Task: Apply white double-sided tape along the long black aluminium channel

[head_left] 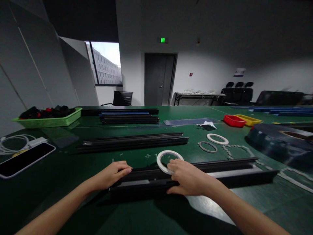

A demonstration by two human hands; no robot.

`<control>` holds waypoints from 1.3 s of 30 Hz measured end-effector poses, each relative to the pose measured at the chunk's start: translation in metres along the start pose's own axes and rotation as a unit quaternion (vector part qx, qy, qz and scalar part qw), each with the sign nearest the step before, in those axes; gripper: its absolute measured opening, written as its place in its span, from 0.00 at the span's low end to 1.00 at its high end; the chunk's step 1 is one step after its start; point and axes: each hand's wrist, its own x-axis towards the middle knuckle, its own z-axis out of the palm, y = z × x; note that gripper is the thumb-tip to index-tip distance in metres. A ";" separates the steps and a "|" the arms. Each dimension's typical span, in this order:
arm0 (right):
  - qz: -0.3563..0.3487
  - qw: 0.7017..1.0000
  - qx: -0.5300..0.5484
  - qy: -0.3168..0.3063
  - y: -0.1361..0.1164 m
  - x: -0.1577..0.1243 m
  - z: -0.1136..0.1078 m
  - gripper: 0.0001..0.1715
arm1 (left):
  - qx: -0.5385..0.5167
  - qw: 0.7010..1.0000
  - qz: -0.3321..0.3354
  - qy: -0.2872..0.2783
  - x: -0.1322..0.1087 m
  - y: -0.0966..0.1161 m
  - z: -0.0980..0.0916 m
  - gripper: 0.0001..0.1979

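A long black rail [220, 173] lies across the green table [73, 182] just in front of me. My left hand [112, 174] rests on its left end, fingers curled over the top edge. My right hand [187, 178] lies on the rail's middle, and its fingers hold a white tape ring [164, 158] that stands tilted on the rail. I cannot tell how firmly either hand grips the rail.
More black rails [132, 142] lie mid-table, with a further stack [129, 118] behind. Two loose rings [217, 139] and a dark film roll [278, 138] are to the right, red [234, 120] and yellow trays beyond. A phone [24, 159] and green basket [49, 120] sit left.
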 end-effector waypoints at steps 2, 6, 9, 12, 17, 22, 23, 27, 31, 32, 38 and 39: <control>-0.004 1.000 0.011 0.019 0.001 -0.001 -0.002 0.27 | 0.004 1.000 -0.002 0.001 0.000 0.001 0.001 0.21; -0.023 0.997 0.022 0.072 -0.001 0.000 -0.003 0.26 | 0.003 0.999 -0.007 0.032 0.001 0.003 0.000 0.18; -0.067 0.990 0.011 0.120 -0.006 0.002 -0.001 0.23 | -0.008 0.995 -0.001 0.097 0.001 0.006 0.000 0.17; -0.106 0.981 -0.016 0.161 -0.013 0.004 0.001 0.21 | -0.026 0.989 0.014 0.144 0.001 0.012 0.000 0.16; -0.138 0.968 -0.042 0.204 -0.025 0.006 0.003 0.16 | -0.065 0.986 0.053 0.141 -0.002 0.024 0.002 0.16; -0.166 0.962 -0.032 0.216 -0.035 0.010 0.009 0.17 | -0.094 0.986 0.078 0.112 -0.006 0.031 0.003 0.14; -0.171 0.961 -0.028 0.217 -0.036 0.011 0.010 0.18 | -0.097 0.986 0.078 0.107 -0.006 0.032 0.003 0.14; -0.175 0.961 -0.021 0.214 -0.037 0.012 0.013 0.19 | -0.108 0.986 0.070 0.105 -0.007 0.033 0.002 0.12; -0.175 0.961 -0.020 0.213 -0.037 0.012 0.014 0.19 | -0.112 0.986 0.063 0.107 -0.006 0.035 0.002 0.12; -0.176 0.961 -0.020 0.213 -0.037 0.012 0.014 0.19 | -0.111 0.986 0.061 0.108 -0.006 0.035 0.002 0.12; -0.177 0.961 -0.024 0.210 -0.037 0.012 0.016 0.19 | -0.117 0.984 0.057 0.118 -0.006 0.034 0.004 0.11; -0.178 0.961 -0.024 0.211 -0.036 0.012 0.016 0.19 | -0.119 0.984 0.058 0.121 -0.006 0.033 0.004 0.11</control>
